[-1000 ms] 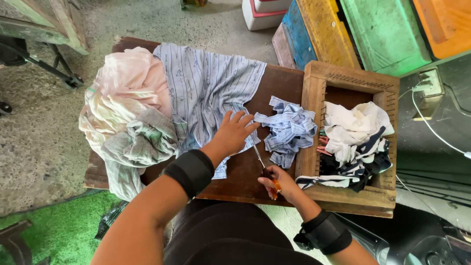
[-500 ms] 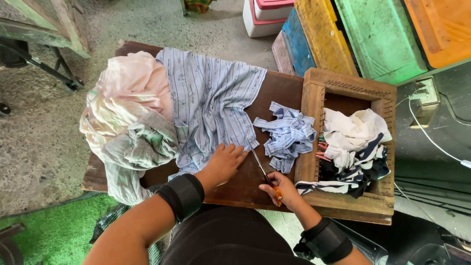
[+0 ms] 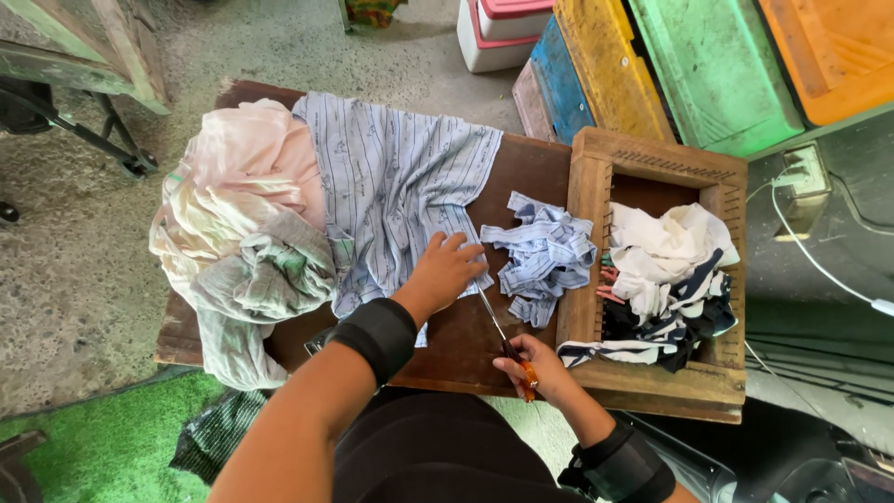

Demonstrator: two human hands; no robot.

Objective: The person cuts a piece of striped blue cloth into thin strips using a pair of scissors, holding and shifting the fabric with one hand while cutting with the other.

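In the head view, a dark brown wooden worktop (image 3: 521, 177) carries a blue-and-white striped shirt (image 3: 391, 186), spread flat from the far edge toward the near edge, a little left of the middle. The left hand (image 3: 445, 272) lies palm down on the shirt's near right corner, its fingers (image 3: 463, 244) spread and flat, pressing the cloth against the worktop rather than gripping it; a black wrist band (image 3: 377, 335) sits on the forearm behind it. Just to the right of those fingers, the blades of a pair of scissors (image 3: 500, 331) run along the shirt's right edge, the tips almost touching the hand. The right hand (image 3: 538, 365) is at the near edge of the worktop, fingers curled shut round the orange handles; how far the blades stand apart is too fine to tell. A second black wrist band (image 3: 619, 463) wraps that forearm. Between the shirt and the right edge of the worktop lies a small heap of cut striped strips (image 3: 543, 256) of the same cloth, close to the left hand but apart from it. At the right end stands a wooden crate (image 3: 585, 200), holding white rags (image 3: 666, 247) on top of dark striped scraps (image 3: 670, 326). On the left end, overhanging the left edge, is a bundle of pale pink and greenish cloth (image 3: 242, 233), touching the shirt's left side.
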